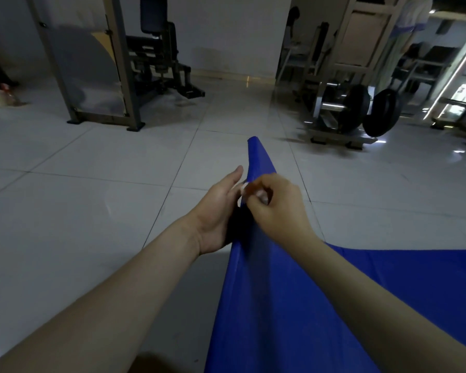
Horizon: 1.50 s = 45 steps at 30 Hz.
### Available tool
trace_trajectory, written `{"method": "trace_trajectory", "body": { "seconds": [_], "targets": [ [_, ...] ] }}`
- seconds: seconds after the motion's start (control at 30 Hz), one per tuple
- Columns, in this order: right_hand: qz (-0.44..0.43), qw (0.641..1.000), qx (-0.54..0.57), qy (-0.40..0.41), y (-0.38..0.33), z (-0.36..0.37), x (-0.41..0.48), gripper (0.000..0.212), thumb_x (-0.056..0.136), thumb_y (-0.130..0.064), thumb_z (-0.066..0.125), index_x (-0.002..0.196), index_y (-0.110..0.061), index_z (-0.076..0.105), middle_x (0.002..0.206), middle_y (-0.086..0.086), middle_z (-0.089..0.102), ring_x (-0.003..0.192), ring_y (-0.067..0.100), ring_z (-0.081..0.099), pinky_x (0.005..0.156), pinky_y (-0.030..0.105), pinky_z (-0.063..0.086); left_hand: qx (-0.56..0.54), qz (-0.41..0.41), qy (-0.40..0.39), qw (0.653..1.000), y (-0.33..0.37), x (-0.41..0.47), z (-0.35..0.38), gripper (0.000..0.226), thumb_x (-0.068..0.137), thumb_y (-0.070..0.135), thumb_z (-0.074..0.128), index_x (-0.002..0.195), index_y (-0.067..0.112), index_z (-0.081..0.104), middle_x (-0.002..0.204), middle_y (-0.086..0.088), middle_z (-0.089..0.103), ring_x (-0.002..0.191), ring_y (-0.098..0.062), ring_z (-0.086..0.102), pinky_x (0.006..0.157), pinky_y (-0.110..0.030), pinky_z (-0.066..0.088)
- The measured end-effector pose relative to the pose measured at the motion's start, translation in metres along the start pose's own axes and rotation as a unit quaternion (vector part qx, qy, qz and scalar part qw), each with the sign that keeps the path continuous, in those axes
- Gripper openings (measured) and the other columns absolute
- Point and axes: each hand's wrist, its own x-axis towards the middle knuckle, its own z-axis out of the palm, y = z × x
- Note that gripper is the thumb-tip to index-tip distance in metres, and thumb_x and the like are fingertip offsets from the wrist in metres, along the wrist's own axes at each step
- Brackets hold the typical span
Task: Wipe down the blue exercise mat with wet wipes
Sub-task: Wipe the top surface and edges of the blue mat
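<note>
Pale, glossy tiled floor (pixel 92 197) of a dim gym. A blue mat (pixel 280 305) lies at its near right, left edge raised. A metal frame (pixel 119 76) and black exercise machine (pixel 159 63) stand far left; a rack (pixel 342 76) carrying black weight plates (pixel 382 111) stands far right.

A pale tiled floor (pixel 92 197) with dark grout lines fills the room, glossy enough to catch reflections. At the back stands a plain light wall (pixel 226 30). To the left a grey metal machine frame (pixel 124 76) rests on the floor, with a black padded seat unit (pixel 159 49) just behind it. On the right, two black weight plates (pixel 358 109) hang on a low rack near a tall pale frame (pixel 361 36). At the far left edge lies what may be a bottle (pixel 10 95), too blurred to tell. A bright light strip (pixel 452 76) runs at the right.
</note>
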Motion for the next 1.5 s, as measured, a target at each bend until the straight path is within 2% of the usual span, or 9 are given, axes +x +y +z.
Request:
{"method": "trace_trajectory", "body": {
  "seconds": [0.13, 0.27, 0.47, 0.6, 0.77, 0.97, 1.13, 1.27, 1.5],
  "targets": [
    [-0.085, 0.992, 0.01, -0.092, -0.004, 0.006, -0.05, 0.008, 0.089, -0.018, 0.069, 0.095, -0.02, 0.073, 0.09, -0.009, 0.06, 0.079, 0.008, 0.059, 0.069, 0.029, 0.055, -0.037, -0.007, -0.003, 0.999, -0.003, 0.004, -0.007, 0.067, 0.094, 0.075, 0.035, 0.143, 0.034, 0.054, 0.14, -0.006, 0.063, 0.133, -0.028, 0.057, 0.117, -0.048, 0.038],
    [-0.063, 0.996, -0.05, -0.023, 0.011, 0.001, -0.012, 0.011, 0.097, -0.021, 0.062, 0.105, -0.024, 0.07, 0.1, -0.009, 0.054, 0.085, 0.005, 0.055, 0.074, 0.019, 0.049, -0.017, -0.023, 0.007, 1.0, -0.008, 0.0, -0.01, 0.071, 0.1, 0.063, 0.031, 0.137, 0.011, 0.062, 0.136, -0.015, 0.063, 0.128, -0.032, 0.059, 0.112, -0.043, 0.043],
    [-0.051, 0.998, -0.029, -0.014, 0.01, 0.009, -0.012, 0.01, 0.094, -0.024, 0.067, 0.102, -0.02, 0.073, 0.095, -0.006, 0.061, 0.083, 0.01, 0.058, 0.074, 0.03, 0.053, -0.036, -0.014, 0.032, 0.999, -0.012, 0.002, -0.014, 0.053, 0.097, 0.04, 0.033, 0.085, 0.007, 0.072, 0.081, -0.007, 0.067, 0.072, -0.019, 0.063, 0.074, -0.032, 0.049],
    [-0.133, 0.985, -0.005, -0.106, -0.007, 0.012, -0.055, 0.007, 0.089, -0.019, 0.067, 0.093, -0.017, 0.072, 0.09, -0.004, 0.059, 0.077, 0.012, 0.058, 0.066, 0.035, 0.055, -0.079, -0.022, 0.027, 0.996, -0.012, 0.005, -0.017, 0.062, 0.091, 0.043, 0.035, 0.129, 0.002, 0.061, 0.114, -0.016, 0.062, 0.106, -0.03, 0.059, 0.109, -0.042, 0.042],
    [-0.092, 0.995, -0.028, -0.031, 0.008, 0.005, -0.023, 0.013, 0.095, -0.026, 0.067, 0.105, -0.022, 0.072, 0.099, -0.005, 0.059, 0.085, 0.011, 0.058, 0.075, 0.034, 0.055, -0.026, -0.011, 0.016, 0.999, -0.012, 0.006, -0.009, 0.044, 0.096, 0.036, 0.035, 0.089, 0.011, 0.07, 0.082, -0.005, 0.067, 0.075, -0.018, 0.063, 0.075, -0.03, 0.052],
    [-0.043, 0.999, -0.025, -0.008, 0.013, 0.011, -0.018, 0.01, 0.097, -0.025, 0.064, 0.101, -0.02, 0.071, 0.094, -0.006, 0.059, 0.083, 0.009, 0.057, 0.071, 0.027, 0.05, -0.014, -0.049, 0.008, 0.999, -0.011, 0.007, -0.007, 0.047, 0.098, 0.05, 0.04, 0.116, 0.015, 0.066, 0.097, -0.005, 0.067, 0.086, -0.019, 0.065, 0.086, -0.033, 0.051],
    [-0.142, 0.983, -0.006, -0.12, -0.005, 0.011, -0.06, 0.01, 0.088, -0.018, 0.065, 0.097, -0.02, 0.071, 0.094, -0.007, 0.055, 0.079, 0.011, 0.056, 0.065, 0.029, 0.054, -0.063, -0.044, 0.026, 0.997, -0.014, 0.007, -0.011, 0.045, 0.099, 0.042, 0.04, 0.112, 0.011, 0.069, 0.1, -0.006, 0.069, 0.089, -0.021, 0.067, 0.09, -0.036, 0.053],
    [-0.101, 0.993, -0.031, -0.047, 0.008, 0.004, -0.033, 0.011, 0.093, -0.019, 0.066, 0.103, -0.023, 0.069, 0.1, -0.008, 0.057, 0.086, 0.007, 0.056, 0.071, 0.021, 0.049, -0.021, -0.023, 0.042, 0.999, -0.02, 0.005, -0.008, 0.037, 0.099, 0.03, 0.04, 0.086, 0.012, 0.07, 0.08, -0.005, 0.067, 0.075, -0.017, 0.064, 0.077, -0.03, 0.05],
    [-0.066, 0.995, -0.01, -0.074, 0.006, 0.011, -0.038, 0.006, 0.091, -0.02, 0.069, 0.094, -0.02, 0.074, 0.088, -0.007, 0.063, 0.078, 0.009, 0.059, 0.07, 0.035, 0.056, -0.001, -0.051, 0.106, 0.993, -0.016, 0.007, -0.014, 0.036, 0.1, 0.03, 0.042, 0.106, 0.009, 0.071, 0.1, -0.012, 0.073, 0.088, -0.022, 0.068, 0.092, -0.036, 0.052]
  ]
}}
